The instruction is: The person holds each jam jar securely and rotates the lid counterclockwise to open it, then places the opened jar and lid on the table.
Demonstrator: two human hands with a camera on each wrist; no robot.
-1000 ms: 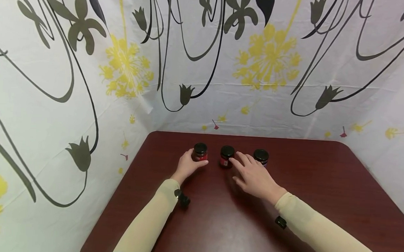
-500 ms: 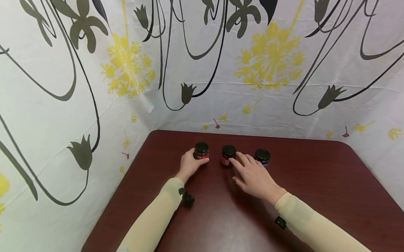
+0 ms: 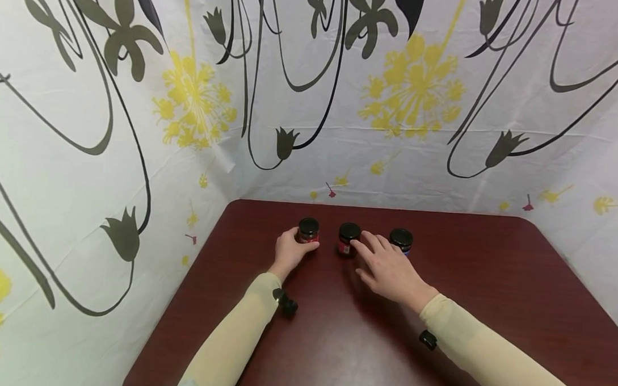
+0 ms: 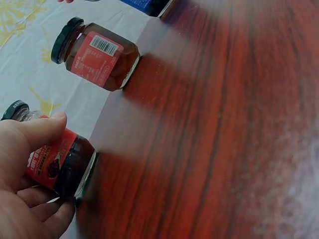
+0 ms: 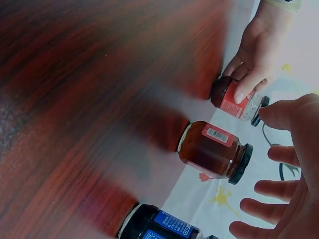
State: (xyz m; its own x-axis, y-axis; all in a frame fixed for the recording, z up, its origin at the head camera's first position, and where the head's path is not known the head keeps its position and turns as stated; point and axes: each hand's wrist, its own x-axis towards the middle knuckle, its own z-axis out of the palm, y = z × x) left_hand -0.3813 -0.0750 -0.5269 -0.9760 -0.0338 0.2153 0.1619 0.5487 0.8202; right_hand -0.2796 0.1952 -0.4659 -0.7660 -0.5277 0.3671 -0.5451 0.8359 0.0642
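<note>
My left hand (image 3: 290,252) holds a glass jar with a dark lid and a red label (image 4: 51,157), thumb on the near side and fingers around the other. This left jar stands on the table. A second jar with amber contents and a red barcode label (image 4: 97,57) stands in the middle. To its right is a third jar with a blue label (image 5: 172,224), partly hidden behind my right hand in the head view. My right hand (image 3: 390,272) hovers between the middle and right jars with its fingers spread, holding nothing; the right wrist view shows it apart from the jars.
The jars stand in a row toward the far edge of the dark red-brown table (image 3: 334,341). Behind and left of it hangs a white sheet (image 3: 301,113) with grey and yellow flower prints. A small black device is strapped at each wrist.
My left wrist and forearm have shifted slightly forward and to the right, the hand still around the left jar. My right hand stays in about the same place.
</note>
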